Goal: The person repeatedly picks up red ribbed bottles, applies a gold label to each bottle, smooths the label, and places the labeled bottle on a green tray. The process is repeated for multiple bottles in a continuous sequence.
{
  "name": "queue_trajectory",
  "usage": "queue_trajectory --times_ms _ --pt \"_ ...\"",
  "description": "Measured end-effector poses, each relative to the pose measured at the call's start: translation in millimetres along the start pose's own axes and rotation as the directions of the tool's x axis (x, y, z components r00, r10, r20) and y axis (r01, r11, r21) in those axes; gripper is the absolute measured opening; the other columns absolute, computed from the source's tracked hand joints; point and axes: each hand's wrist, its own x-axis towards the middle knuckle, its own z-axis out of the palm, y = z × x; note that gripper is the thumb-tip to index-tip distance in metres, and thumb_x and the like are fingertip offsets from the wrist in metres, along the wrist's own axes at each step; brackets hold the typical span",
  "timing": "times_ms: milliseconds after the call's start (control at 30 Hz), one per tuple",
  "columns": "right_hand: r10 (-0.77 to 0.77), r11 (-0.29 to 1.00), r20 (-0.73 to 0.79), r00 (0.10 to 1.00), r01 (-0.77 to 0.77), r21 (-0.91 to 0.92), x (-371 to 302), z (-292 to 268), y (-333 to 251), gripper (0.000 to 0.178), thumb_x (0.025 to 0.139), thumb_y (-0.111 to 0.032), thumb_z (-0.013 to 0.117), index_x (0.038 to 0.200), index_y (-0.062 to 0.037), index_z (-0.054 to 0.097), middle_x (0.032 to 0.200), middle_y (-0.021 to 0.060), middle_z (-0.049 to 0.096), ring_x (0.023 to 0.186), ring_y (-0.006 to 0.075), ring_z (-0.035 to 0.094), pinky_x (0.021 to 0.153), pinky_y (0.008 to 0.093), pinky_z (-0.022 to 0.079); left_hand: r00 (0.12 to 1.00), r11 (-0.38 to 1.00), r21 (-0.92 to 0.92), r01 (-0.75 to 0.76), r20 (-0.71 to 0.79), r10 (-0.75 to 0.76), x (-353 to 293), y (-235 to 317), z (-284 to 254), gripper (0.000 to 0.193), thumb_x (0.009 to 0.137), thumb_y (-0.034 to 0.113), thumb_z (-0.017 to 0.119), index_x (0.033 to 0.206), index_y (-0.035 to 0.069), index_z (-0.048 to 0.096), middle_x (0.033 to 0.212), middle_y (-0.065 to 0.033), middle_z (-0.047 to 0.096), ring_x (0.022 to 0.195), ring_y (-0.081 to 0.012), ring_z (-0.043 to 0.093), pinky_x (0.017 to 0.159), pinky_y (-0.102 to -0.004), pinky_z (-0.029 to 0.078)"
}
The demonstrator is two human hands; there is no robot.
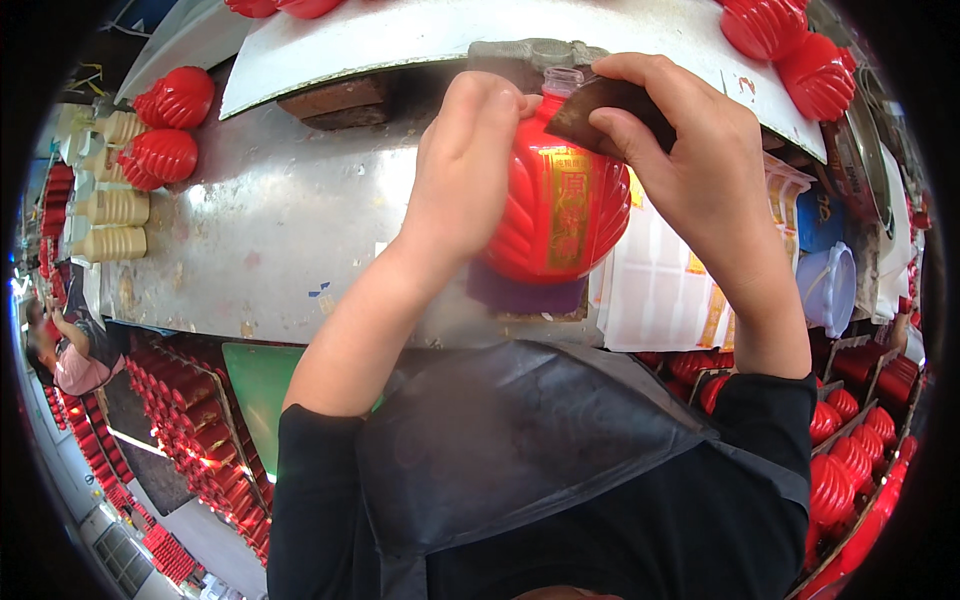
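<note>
A round red ribbed bottle (525, 225) with a clear neck stands in front of me on a dark purple pad (530, 295). A gold label strip (568, 215) runs down its front. My left hand (470, 150) is closed against the bottle's left shoulder, near the neck; the fingertips are mostly hidden behind the bottle. My right hand (690, 140) pinches a thin dark brown flat scraper-like piece (620, 105) between thumb and fingers. Its edge lies close to the bottle's upper right side, by the neck; whether it touches, I cannot tell.
White label sheets (655, 270) lie right of the bottle. Red bottles (165, 158) and cream bottles (112, 208) stand at the left. A white board (400, 40) rests on a wood block (335, 100). A pale bucket (828, 290) is at right. A person (80, 355) sits far left.
</note>
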Motion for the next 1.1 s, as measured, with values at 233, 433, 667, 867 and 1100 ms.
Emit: queue_trajectory --times_ms 233,433,667,867,1100 --pt "0.025 0.997 0.012 1.000 -0.026 0.075 -1 -9 0 0.027 0.091 -0.004 0.079 0.117 -0.0015 0.072 0.103 0.0120 0.078 0.094 0.0194 0.078 0.081 0.0309 0.061 1.000 0.994 0.103 0.023 0.012 -0.025 -6 7 6 0.051 0.088 0.034 0.082 0.113 -0.003 0.059 0.116 -0.0199 0.071 0.108 -0.0304 0.070 0.096 -0.0411 0.055" --pt "0.022 0.997 -0.061 0.998 -0.017 0.081 -11 11 26 0.024 0.092 -0.004 0.079 0.115 -0.0005 0.073 0.102 0.0117 0.078 0.094 0.0189 0.078 0.082 0.0297 0.061 0.985 0.976 0.193 0.104 0.113 -0.128 13 9 1 0.042 0.089 0.012 0.083 0.116 0.002 0.053 0.107 -0.0084 0.069 0.099 -0.0119 0.066 0.089 -0.0288 0.056" --pt "-0.479 0.875 -0.116 0.870 0.484 0.017 -48 25 -1 0.024 0.073 -0.003 0.078 0.096 -0.0096 0.074 0.095 0.0065 0.077 0.083 0.0227 0.076 0.072 0.0350 0.062 0.936 0.940 -0.011 0.342 0.093 -0.339 28 1 -2 0.018 0.106 0.019 0.065 0.111 0.004 0.058 0.100 -0.0028 0.067 0.090 -0.0071 0.063 0.082 -0.0237 0.053" --pt "-0.327 0.930 -0.057 0.943 0.332 0.156 -39 12 -16 0.018 0.079 -0.002 0.077 0.096 -0.0080 0.076 0.092 0.0073 0.078 0.084 0.0234 0.078 0.071 0.0345 0.062 0.961 0.962 -0.048 0.270 0.067 -0.267 29 -9 -4 0.019 0.111 0.016 0.054 0.119 0.001 0.062 0.108 -0.0044 0.068 0.094 -0.0090 0.063 0.087 -0.0255 0.054" --pt "-0.555 0.831 -0.031 0.831 0.556 0.007 -47 30 -44 0.017 0.078 -0.006 0.075 0.095 -0.0056 0.077 0.099 0.0100 0.078 0.096 0.0250 0.078 0.082 0.0361 0.064 0.984 0.978 -0.107 0.179 0.003 -0.179 3 -18 -15 0.025 0.113 0.013 0.048 0.127 -0.001 0.064 0.119 -0.0091 0.071 0.103 -0.0123 0.068 0.094 -0.0283 0.055"
